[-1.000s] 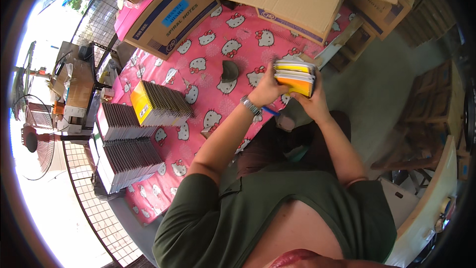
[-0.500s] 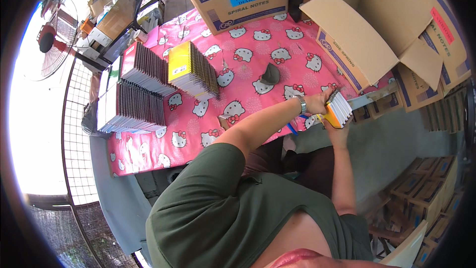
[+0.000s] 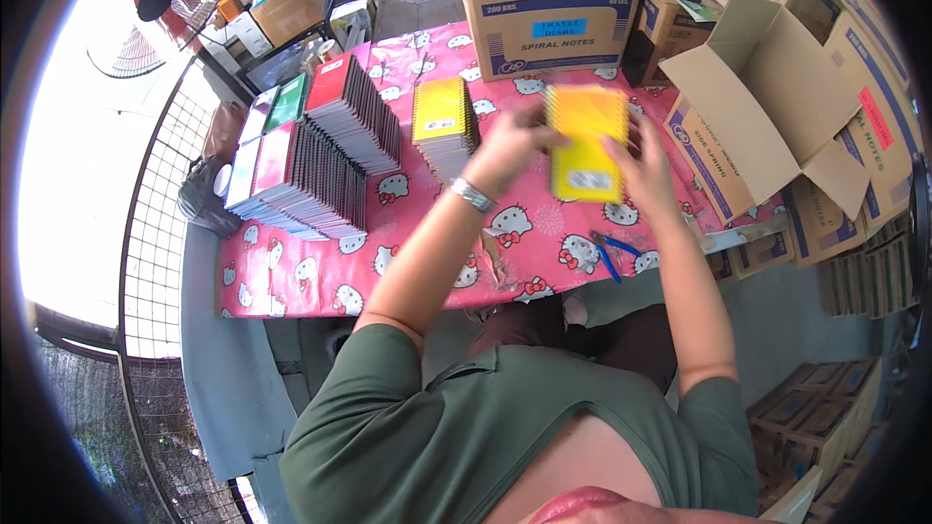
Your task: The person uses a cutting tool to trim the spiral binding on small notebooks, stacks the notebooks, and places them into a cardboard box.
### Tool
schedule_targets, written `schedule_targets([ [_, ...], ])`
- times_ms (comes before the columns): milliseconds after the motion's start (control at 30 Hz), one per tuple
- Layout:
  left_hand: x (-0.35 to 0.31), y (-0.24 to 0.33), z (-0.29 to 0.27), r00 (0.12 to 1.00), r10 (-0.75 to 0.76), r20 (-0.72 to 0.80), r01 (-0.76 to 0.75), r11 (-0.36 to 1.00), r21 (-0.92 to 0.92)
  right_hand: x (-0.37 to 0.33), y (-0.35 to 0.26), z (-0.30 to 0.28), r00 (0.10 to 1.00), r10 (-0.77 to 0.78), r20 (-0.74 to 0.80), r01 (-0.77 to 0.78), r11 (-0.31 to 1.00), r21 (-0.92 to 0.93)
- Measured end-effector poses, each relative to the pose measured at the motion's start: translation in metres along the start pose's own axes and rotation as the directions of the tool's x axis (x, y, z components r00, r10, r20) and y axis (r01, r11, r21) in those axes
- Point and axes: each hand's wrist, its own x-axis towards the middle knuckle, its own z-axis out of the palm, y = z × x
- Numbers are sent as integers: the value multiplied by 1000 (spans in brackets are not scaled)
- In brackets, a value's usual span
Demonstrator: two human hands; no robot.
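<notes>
Notebooks point(image 3: 585, 143), a yellow bundle, sit clamped between my two hands above the pink surface point(image 3: 408, 262): left hand point(image 3: 509, 146) closed on one side, right hand point(image 3: 641, 160) on the other, just beside the yellow stack point(image 3: 443, 123).

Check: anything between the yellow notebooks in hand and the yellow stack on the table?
Nothing visible. Both hands, left hand and right hand, hold the yellow spiral notebooks above the pink patterned tablecloth, beside the yellow notebook stack; the gap between shows bare cloth.

closed box point(image 3: 550, 27): brown, blue label, at 12 o'clock
open box point(image 3: 767, 107): brown, empty, at 2 o'clock
</notes>
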Motion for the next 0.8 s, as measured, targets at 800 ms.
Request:
schedule_targets([
  [800,24,-6,-176,758,-431,-489,347,902,-257,125,67,194,736,413,537,-662,605,442],
])
